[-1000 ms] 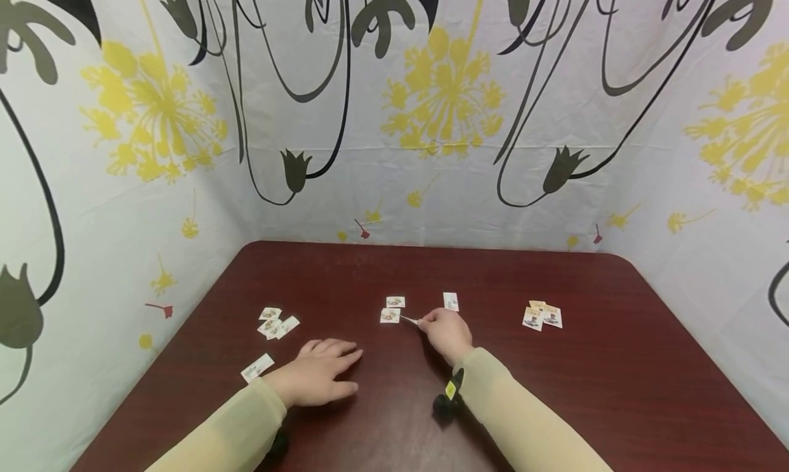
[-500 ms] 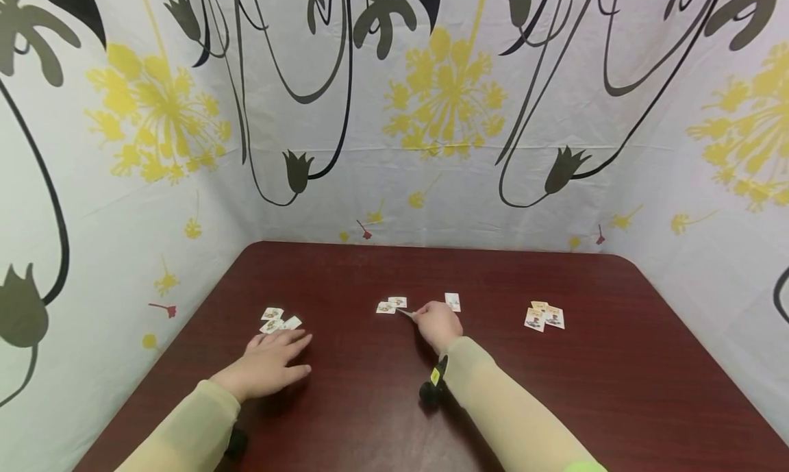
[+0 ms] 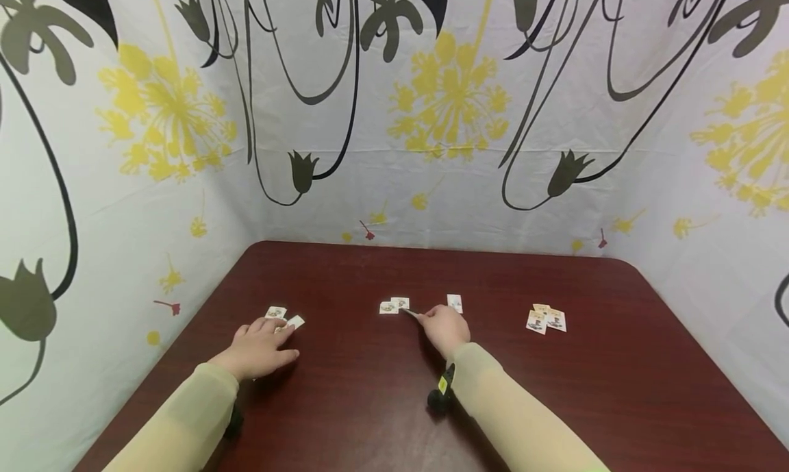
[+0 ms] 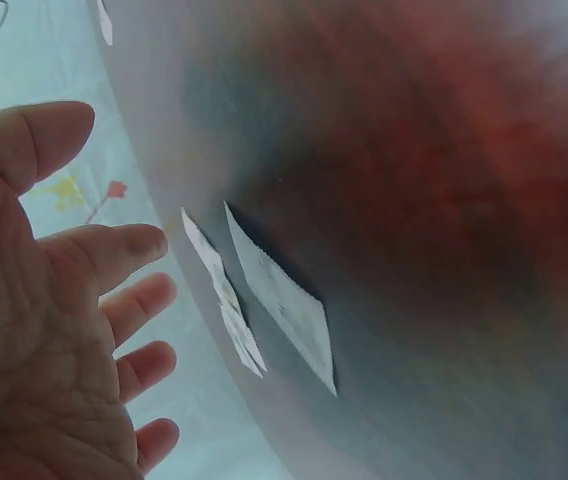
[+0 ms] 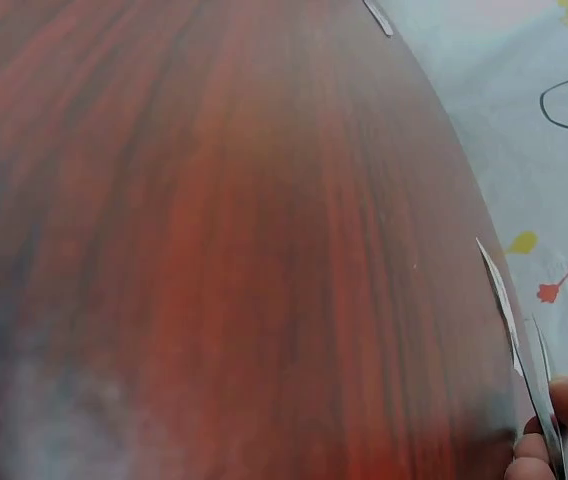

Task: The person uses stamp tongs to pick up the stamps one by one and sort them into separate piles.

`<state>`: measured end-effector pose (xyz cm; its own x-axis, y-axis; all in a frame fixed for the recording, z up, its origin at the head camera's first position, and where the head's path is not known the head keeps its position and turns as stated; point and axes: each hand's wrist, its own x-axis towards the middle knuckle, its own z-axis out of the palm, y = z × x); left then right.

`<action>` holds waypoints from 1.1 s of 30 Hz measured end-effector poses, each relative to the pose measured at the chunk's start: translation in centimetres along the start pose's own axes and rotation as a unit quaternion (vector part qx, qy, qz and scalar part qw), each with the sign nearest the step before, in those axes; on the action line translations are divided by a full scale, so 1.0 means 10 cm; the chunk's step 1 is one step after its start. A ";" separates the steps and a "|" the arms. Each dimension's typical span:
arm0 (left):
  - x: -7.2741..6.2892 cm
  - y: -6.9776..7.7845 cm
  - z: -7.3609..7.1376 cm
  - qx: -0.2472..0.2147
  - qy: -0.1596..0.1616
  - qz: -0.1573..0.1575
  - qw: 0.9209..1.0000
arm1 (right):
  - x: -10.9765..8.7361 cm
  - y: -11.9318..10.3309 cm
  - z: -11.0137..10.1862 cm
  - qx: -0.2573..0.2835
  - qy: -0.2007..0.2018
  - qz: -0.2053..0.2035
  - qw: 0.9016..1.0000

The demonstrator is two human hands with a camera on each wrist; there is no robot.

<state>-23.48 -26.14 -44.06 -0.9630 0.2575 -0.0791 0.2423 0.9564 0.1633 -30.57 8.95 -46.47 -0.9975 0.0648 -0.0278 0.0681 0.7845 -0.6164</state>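
Observation:
My right hand (image 3: pixel 446 329) pinches a pair of metal tweezers (image 5: pixel 542 400). In the head view, the tweezers' tip reaches the small white printed card (image 3: pixel 403 302) of a pair lying mid-table. The pair's other card (image 3: pixel 387 308) lies left of it, edges close together. A single card (image 3: pixel 455 302) lies just beyond the right hand. Palm down and fingers spread, my left hand (image 3: pixel 255 352) is over or right at the left group of cards, partly covering them. A card at the back (image 3: pixel 275 312) and a card beside the fingertips (image 3: pixel 296 322) still show. The left wrist view has two white cards (image 4: pixel 286 305) beyond the fingers.
On the right side of the dark red-brown table (image 3: pixel 592 390) lies a cluster of overlapping cards (image 3: pixel 536 322). A patterned white cloth (image 3: pixel 394 184) hangs behind and beside the table.
My left hand has moved left and then slightly forward, over the left cards. The nearer middle card has shifted back beside the other one. My right hand still holds the tweezers there.

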 end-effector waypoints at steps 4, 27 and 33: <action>0.12 0.00 -0.01 0.006 -0.017 -0.017 1.000 | -0.03 0.03 -0.01 -0.001 0.004 0.000 1.000; 0.33 0.68 0.10 0.019 -0.064 0.072 0.995 | -0.27 0.26 -0.15 -0.019 -0.012 -0.039 0.999; 0.37 0.96 0.14 0.025 -0.071 0.124 0.989 | -0.32 0.30 -0.22 -0.015 -0.027 -0.044 0.999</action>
<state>-24.54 -15.84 -44.20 -0.8477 0.4990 -0.1801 0.4784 0.8657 0.1473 -27.16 12.44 -46.48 -0.9991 -0.0376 -0.0171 -0.0200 0.8037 -0.5947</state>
